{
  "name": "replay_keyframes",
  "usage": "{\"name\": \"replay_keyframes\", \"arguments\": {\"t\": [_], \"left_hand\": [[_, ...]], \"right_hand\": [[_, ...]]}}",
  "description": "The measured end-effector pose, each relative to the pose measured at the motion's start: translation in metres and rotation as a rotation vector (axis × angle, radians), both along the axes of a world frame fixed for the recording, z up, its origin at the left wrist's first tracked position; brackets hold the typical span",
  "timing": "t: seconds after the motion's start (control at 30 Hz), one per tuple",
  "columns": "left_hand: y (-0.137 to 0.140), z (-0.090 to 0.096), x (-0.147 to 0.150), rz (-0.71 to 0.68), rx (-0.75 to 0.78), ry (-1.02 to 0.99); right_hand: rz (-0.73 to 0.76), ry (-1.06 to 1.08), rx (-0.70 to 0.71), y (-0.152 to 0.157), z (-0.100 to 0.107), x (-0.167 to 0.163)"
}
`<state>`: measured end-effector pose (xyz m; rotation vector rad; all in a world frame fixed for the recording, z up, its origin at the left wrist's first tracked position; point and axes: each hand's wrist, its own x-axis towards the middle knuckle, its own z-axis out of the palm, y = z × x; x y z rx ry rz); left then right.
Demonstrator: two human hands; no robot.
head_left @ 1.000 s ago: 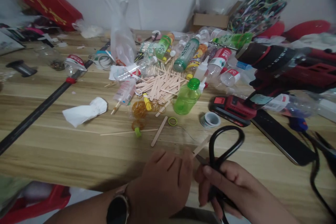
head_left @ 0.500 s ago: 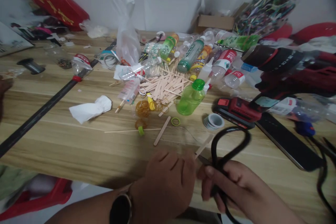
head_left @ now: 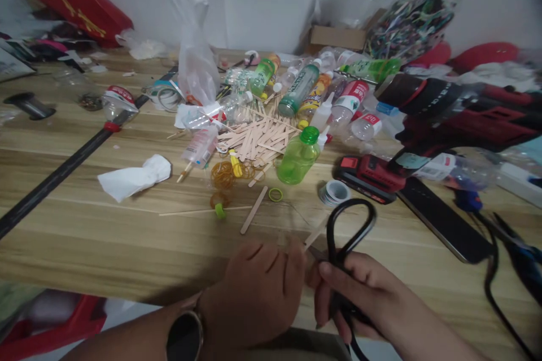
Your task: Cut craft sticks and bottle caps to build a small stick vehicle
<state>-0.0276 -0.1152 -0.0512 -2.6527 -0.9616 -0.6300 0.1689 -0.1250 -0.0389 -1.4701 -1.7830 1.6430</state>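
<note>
My left hand [head_left: 265, 287], a watch on its wrist, is curled closed with the knuckles up near the table's front edge. A flat wooden craft stick [head_left: 317, 233] juts out past its fingertips; the grip on it is hidden. In my right hand [head_left: 359, 293] is a pair of scissors [head_left: 350, 231] with black loop handles. Their short blade points at the base of the stick, close against my left fingers. Beyond my hands lie another wooden stick [head_left: 254, 210], a yellow-green ring [head_left: 275, 194] and a spool of thin wire [head_left: 334, 193].
A pile of craft sticks [head_left: 258, 138] lies mid-table behind a green bottle [head_left: 298, 158]. At the right are a red cordless drill [head_left: 449, 124], a black phone [head_left: 444, 220] and pliers [head_left: 519, 254]. A long black bar [head_left: 59, 172] and a white tissue [head_left: 135, 177] lie left.
The view has shifted slightly, so most things sit a little further left. Both hands keep together, with the scissors still at the stick. A hand at the far left edge has gone from view.
</note>
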Motion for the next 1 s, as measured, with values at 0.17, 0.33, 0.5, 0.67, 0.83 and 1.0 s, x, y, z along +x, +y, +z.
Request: {"name": "replay_keyframes", "arguments": {"t": [0.17, 0.33, 0.5, 0.67, 0.83, 1.0], "left_hand": [[0.006, 0.004, 0.001, 0.015, -0.149, -0.112], [0.001, -0.001, 0.01, 0.126, -0.127, -0.196], [0.005, -0.002, 0.004, -0.023, 0.05, -0.08], [0.008, 0.003, 0.004, 0.021, -0.16, -0.109], [0.003, 0.002, 0.009, 0.131, -0.266, -0.126], [0.005, -0.002, 0.003, -0.023, 0.053, -0.046]], "right_hand": [[-0.019, -0.267, 0.662, 0.0, -0.012, 0.008], [0.015, -0.434, 1.095, -0.001, -0.013, 0.014], [-0.08, 0.074, -0.116, -0.001, 0.0, -0.001], [-0.042, -0.268, 0.625, -0.003, -0.013, 0.007], [0.059, -0.558, 1.17, -0.002, -0.017, 0.014], [0.006, -0.088, 0.119, 0.001, -0.006, 0.001]]}}
